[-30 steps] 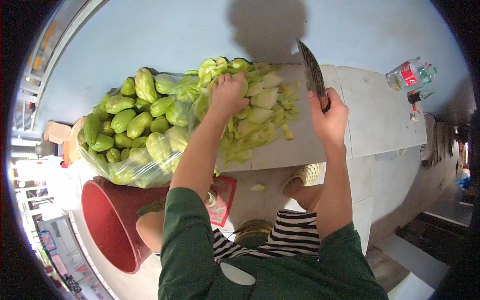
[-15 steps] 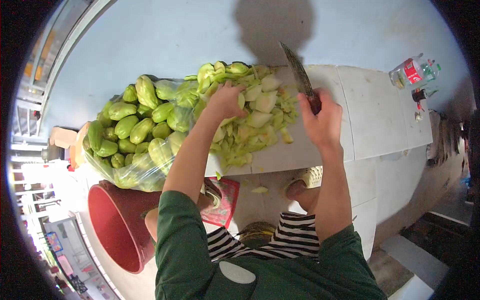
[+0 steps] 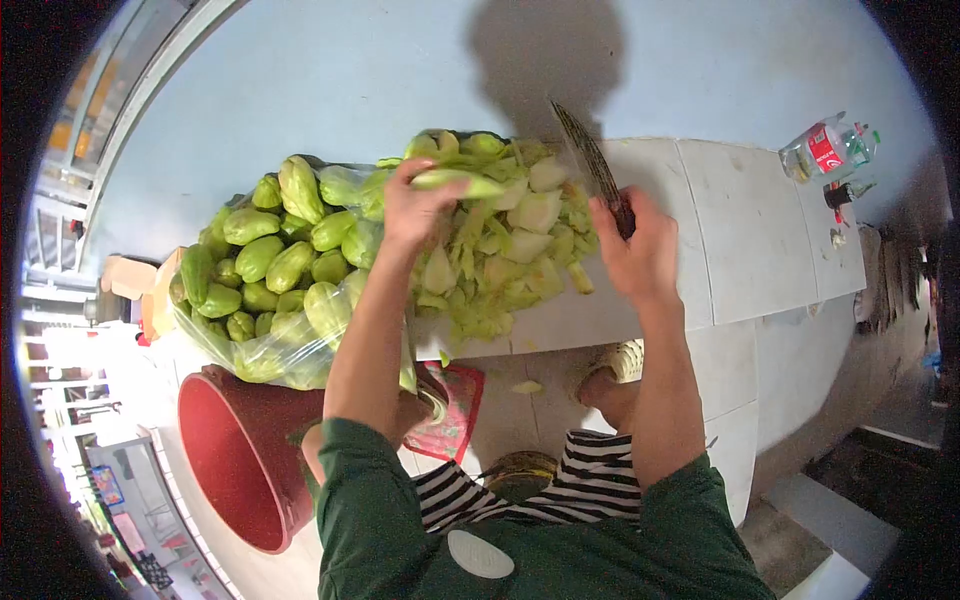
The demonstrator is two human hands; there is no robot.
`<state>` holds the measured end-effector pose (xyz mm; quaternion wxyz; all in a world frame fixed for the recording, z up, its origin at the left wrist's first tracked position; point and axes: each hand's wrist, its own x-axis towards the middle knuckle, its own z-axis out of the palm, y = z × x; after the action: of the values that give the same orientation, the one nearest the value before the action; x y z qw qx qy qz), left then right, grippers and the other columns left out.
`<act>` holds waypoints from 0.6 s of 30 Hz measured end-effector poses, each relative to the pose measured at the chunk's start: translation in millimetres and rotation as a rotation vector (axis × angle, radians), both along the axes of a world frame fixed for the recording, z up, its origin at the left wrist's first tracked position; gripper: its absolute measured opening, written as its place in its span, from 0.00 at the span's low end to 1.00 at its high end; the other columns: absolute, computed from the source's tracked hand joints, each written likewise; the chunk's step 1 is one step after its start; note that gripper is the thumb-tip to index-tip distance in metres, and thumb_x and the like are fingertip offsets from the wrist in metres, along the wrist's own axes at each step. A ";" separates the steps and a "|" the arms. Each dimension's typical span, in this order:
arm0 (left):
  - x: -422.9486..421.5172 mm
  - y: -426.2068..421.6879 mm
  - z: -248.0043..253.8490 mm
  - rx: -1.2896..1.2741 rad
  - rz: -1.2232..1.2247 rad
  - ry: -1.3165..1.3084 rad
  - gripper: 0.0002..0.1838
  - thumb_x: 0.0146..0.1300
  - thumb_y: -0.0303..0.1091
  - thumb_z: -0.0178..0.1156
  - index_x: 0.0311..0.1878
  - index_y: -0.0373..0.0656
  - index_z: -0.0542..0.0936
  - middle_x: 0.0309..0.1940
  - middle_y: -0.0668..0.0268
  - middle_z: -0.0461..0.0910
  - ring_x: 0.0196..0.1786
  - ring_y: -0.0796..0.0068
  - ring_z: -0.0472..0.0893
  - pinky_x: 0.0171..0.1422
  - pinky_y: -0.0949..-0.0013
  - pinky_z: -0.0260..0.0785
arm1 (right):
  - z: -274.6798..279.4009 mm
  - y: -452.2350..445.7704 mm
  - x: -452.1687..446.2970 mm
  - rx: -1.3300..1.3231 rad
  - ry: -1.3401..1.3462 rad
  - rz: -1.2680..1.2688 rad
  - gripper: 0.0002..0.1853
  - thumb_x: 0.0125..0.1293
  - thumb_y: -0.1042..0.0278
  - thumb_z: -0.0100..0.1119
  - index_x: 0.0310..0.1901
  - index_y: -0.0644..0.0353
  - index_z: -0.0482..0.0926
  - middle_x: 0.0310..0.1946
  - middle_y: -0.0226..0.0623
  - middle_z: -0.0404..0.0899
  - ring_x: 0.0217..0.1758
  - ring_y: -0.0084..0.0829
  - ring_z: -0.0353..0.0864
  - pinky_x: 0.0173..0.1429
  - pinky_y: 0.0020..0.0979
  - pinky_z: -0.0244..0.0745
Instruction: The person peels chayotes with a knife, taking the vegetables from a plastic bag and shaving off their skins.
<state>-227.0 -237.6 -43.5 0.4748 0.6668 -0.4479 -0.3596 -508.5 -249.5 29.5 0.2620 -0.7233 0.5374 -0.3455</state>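
Note:
Between the fingers of my left hand (image 3: 418, 208) is a pale green piece of chayote (image 3: 462, 184), raised over the pile. My right hand (image 3: 642, 245) grips a knife (image 3: 590, 155) by its handle, its dark, mottled blade pointing up and away toward the wall. Below and between my hands spreads a heap of cut chayote pieces and peelings (image 3: 515, 250) on the white tiled ledge (image 3: 655, 180). Whole green chayotes (image 3: 262, 258) fill a clear plastic bag (image 3: 270, 362) to the left of my left forearm.
A red bucket (image 3: 240, 450) lies tipped below the bag, its mouth facing left. Plastic bottles (image 3: 825, 150) and a small dark bottle (image 3: 845, 193) stand at the ledge's right end. The blue wall (image 3: 380, 70) borders the far side. A red patterned cloth (image 3: 450, 410) is on the floor.
My left hand has come up from the heap with a chayote piece in its fingers and moved left. The knife in my right hand has shifted slightly down and left.

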 end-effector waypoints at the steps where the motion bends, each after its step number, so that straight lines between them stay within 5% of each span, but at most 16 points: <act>1: 5.4 3.7 2.9 -0.085 0.186 0.520 0.27 0.56 0.38 0.67 0.58 0.48 0.72 0.47 0.55 0.76 0.52 0.48 0.76 0.57 0.46 0.71 | -0.4 0.7 2.2 0.014 0.006 0.014 0.16 0.62 0.57 0.62 0.33 0.65 0.75 0.24 0.50 0.80 0.28 0.49 0.81 0.33 0.43 0.73; 2: 8.2 12.5 3.9 -0.092 0.191 0.513 0.27 0.56 0.38 0.67 0.58 0.48 0.72 0.47 0.55 0.76 0.52 0.48 0.76 0.57 0.46 0.71 | -0.3 1.1 5.9 0.028 0.011 0.031 0.17 0.63 0.56 0.62 0.33 0.65 0.75 0.25 0.50 0.80 0.29 0.49 0.81 0.34 0.43 0.74; 4: -3.0 35.4 20.6 -0.088 0.118 1.213 0.24 0.67 0.51 0.51 0.59 0.46 0.71 0.46 0.57 0.77 0.48 0.50 0.77 0.55 0.42 0.70 | 0.9 2.7 16.0 0.010 0.007 0.048 0.17 0.63 0.56 0.62 0.33 0.65 0.76 0.25 0.50 0.80 0.29 0.50 0.81 0.34 0.43 0.74; 5: -18.1 38.0 31.9 -0.022 0.308 1.172 0.30 0.69 0.59 0.40 0.60 0.43 0.69 0.45 0.54 0.77 0.46 0.51 0.77 0.53 0.44 0.70 | 1.0 4.2 19.9 -0.003 0.016 0.056 0.17 0.62 0.56 0.62 0.33 0.65 0.76 0.25 0.50 0.80 0.29 0.51 0.81 0.34 0.43 0.74; 8: -12.7 44.3 3.5 0.030 0.252 1.290 0.30 0.70 0.59 0.38 0.63 0.45 0.66 0.51 0.49 0.75 0.46 0.48 0.78 0.55 0.44 0.71 | -9.5 1.9 27.0 -0.035 0.007 0.170 0.18 0.64 0.55 0.61 0.33 0.65 0.75 0.22 0.46 0.79 0.24 0.43 0.81 0.30 0.39 0.74; 9: -12.5 54.0 3.0 -0.176 0.012 1.408 0.31 0.71 0.59 0.36 0.64 0.46 0.66 0.51 0.48 0.74 0.46 0.47 0.78 0.50 0.47 0.74 | -7.7 4.0 31.5 -0.037 0.016 0.175 0.18 0.64 0.55 0.61 0.33 0.65 0.75 0.22 0.46 0.79 0.24 0.43 0.81 0.30 0.39 0.74; 11: -13.3 63.8 25.9 -0.233 -0.001 1.420 0.31 0.71 0.59 0.35 0.64 0.46 0.66 0.52 0.47 0.75 0.47 0.46 0.78 0.48 0.47 0.75 | -1.5 15.2 37.2 0.356 -0.267 0.246 0.17 0.67 0.54 0.58 0.32 0.63 0.75 0.19 0.37 0.78 0.18 0.30 0.77 0.25 0.33 0.71; 14: 2.4 73.2 37.7 -0.318 -0.110 1.450 0.31 0.71 0.60 0.35 0.65 0.47 0.66 0.56 0.47 0.74 0.53 0.47 0.77 0.47 0.41 0.75 | -5.8 22.6 47.7 0.573 -0.491 0.414 0.17 0.69 0.54 0.56 0.31 0.61 0.75 0.17 0.30 0.75 0.16 0.21 0.73 0.22 0.29 0.67; 18: 21.5 72.1 48.6 -0.278 -0.147 1.505 0.29 0.72 0.57 0.38 0.64 0.47 0.69 0.58 0.57 0.74 0.58 0.53 0.75 0.58 0.39 0.69 | -14.2 32.7 64.7 0.752 -0.586 0.471 0.16 0.69 0.55 0.55 0.31 0.60 0.75 0.16 0.28 0.73 0.17 0.21 0.72 0.22 0.27 0.66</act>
<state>-205.5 -165.6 5.0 0.7059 0.1452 -0.0881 -0.6876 -443.8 -216.8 15.2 0.7128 -0.5536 0.3516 -0.2485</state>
